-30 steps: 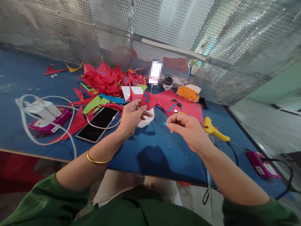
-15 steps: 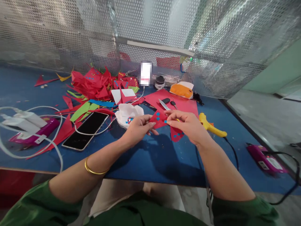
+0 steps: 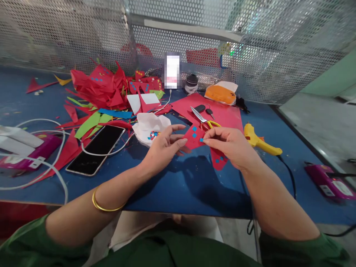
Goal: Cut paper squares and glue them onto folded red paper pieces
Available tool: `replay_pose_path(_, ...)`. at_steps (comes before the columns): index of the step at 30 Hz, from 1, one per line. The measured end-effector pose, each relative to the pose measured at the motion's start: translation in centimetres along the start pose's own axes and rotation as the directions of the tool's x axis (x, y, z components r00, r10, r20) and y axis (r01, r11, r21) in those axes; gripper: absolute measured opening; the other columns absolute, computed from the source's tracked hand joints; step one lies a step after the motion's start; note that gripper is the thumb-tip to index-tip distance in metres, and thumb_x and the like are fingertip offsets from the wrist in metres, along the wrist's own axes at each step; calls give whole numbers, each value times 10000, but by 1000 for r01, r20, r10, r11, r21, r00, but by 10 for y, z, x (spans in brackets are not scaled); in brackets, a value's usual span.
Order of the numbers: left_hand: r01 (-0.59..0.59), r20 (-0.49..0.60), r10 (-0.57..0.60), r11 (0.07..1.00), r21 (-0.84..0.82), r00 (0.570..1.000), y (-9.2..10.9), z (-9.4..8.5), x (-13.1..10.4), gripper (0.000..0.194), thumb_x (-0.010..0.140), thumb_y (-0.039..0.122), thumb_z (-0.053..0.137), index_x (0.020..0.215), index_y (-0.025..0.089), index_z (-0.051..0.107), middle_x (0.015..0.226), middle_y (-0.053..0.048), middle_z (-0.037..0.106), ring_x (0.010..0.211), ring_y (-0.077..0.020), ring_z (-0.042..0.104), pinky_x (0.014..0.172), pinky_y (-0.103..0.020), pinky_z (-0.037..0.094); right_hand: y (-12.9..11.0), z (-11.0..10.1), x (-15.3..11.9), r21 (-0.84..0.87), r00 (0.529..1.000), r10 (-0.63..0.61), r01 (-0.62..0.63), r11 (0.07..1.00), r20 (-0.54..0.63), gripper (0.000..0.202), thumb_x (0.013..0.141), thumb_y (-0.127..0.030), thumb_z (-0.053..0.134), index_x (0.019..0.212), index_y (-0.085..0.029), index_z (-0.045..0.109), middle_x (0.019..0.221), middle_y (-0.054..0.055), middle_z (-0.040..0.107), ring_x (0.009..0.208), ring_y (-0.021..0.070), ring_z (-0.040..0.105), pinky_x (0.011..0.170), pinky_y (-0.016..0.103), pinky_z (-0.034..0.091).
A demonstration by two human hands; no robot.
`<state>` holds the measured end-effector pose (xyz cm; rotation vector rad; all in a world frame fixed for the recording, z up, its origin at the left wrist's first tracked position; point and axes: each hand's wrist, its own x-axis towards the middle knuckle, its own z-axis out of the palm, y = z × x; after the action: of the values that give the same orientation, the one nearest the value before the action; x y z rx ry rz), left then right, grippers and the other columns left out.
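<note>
My right hand [image 3: 225, 142] pinches a small blue square [image 3: 201, 140] between thumb and fingertips. Just left of it lies or hangs a red paper piece [image 3: 191, 142] with blue squares on it; what supports it is partly hidden. My left hand [image 3: 167, 146] is open, fingers apart, beside that piece's left edge. Behind my left hand is a white paper bowl [image 3: 143, 128] with small coloured bits inside. Scissors [image 3: 200, 115] with yellow handles rest on a large red sheet [image 3: 228, 115]. Another red piece with blue dots [image 3: 218, 159] sits below my right hand.
A yellow glue gun [image 3: 261, 142] lies at the right, with a purple device [image 3: 329, 181] beyond it. At the left are a phone [image 3: 96, 150], white cables and a heap of red paper [image 3: 102, 89]. A lit screen [image 3: 172, 72] and a black spool [image 3: 191, 83] stand behind.
My left hand has let go of the red piece and opened, moving slightly away from it. My right hand still pinches the blue square. The view has shifted.
</note>
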<state>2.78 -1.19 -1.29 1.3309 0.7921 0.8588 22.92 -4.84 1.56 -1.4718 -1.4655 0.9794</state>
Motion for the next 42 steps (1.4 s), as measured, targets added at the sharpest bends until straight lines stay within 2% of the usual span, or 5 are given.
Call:
replay_pose_path(7,-27,-33,29,999,40,999,4,1,-3,217,812,312,700,827,190,521,752,18,680,697,-160,729,584,-229,510,0,-2,0,-58,999,-17,16,998,-30,158,725,-334,688,703,-181,654,599,-32,527,553,97,397,526,273,285)
replay_pose_path(15,28,-109,-29,1000,-6,994,1,1,-1,377,751,289,757,968,211,459,799,26,691,638,-169,731,546,-242,527,2,0,0,-94,998,-55,51,994,-35,133,748,-315,676,703,-191,657,601,-34,540,542,96,402,525,274,306)
replay_pose_path(28,33,48,-36,997,71,998,0,2,-3,183,827,335,699,809,160,647,707,-22,727,739,-166,742,662,-238,551,3,2,0,-148,997,-67,59,987,-48,123,758,-304,666,708,-192,665,623,-23,583,555,111,458,531,280,353)
replay_pose_path(36,91,-52,-90,996,20,995,-3,3,0,154,788,293,733,818,143,717,720,-43,749,722,-167,736,705,-271,570,3,9,-2,-224,945,-298,264,938,-133,53,757,-231,683,704,-226,683,1121,62,699,1117,255,619,999,455,433)
replay_pose_path(42,77,-38,-76,997,12,996,-4,3,0,179,770,313,760,842,151,734,754,-44,760,745,-171,734,701,-275,567,5,18,-6,-249,928,-362,333,910,-83,59,797,-210,667,749,-228,697,1252,81,661,1226,252,583,1078,474,396)
